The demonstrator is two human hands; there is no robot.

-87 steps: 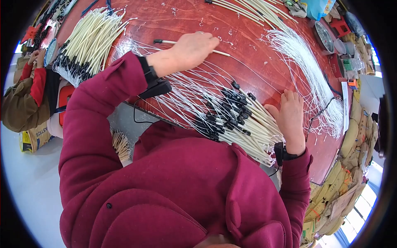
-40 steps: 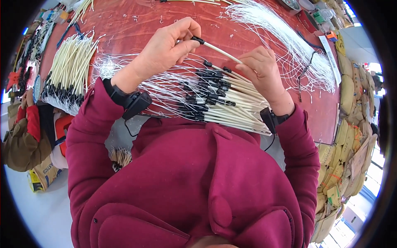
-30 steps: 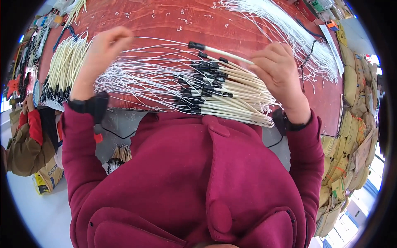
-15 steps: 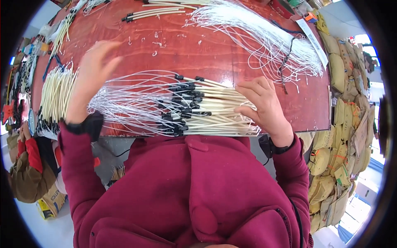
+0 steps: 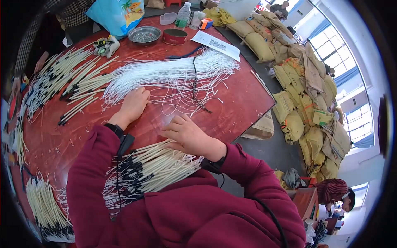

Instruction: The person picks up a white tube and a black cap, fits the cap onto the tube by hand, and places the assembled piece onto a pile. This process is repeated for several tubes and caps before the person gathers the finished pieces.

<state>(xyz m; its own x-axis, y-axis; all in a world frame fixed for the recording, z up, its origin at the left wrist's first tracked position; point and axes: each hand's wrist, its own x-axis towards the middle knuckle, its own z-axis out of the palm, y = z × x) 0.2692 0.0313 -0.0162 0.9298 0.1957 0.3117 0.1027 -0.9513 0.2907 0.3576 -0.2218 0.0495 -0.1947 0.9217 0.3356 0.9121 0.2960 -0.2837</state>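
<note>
My left hand [image 5: 133, 105] reaches to the near edge of a long bundle of white strands [image 5: 161, 72]. Its fingers are bent together at the strands, and whatever they pinch is hidden. To its right, my right hand [image 5: 188, 135] hovers with fingers apart, holding nothing, beside the tips of a pile of cream rods with black end pieces [image 5: 159, 167]. That pile lies at the table's near edge, partly behind my left forearm. A dark tie [image 5: 194, 78] wraps the strand bundle toward its right end.
More cream rods [image 5: 89, 80] lie at the far left, and an upright batch [image 5: 43, 202] stands near left. Behind the strands are a metal bowl [image 5: 144, 35], a red round tin [image 5: 174, 37], a bottle [image 5: 182, 16] and a printed sheet [image 5: 217, 45]. Stacked sacks [image 5: 308, 95] line the right.
The view has swung right and upward. My left hand has moved from the left side over to the white strand bundle. My right hand stays near the rod tips.
</note>
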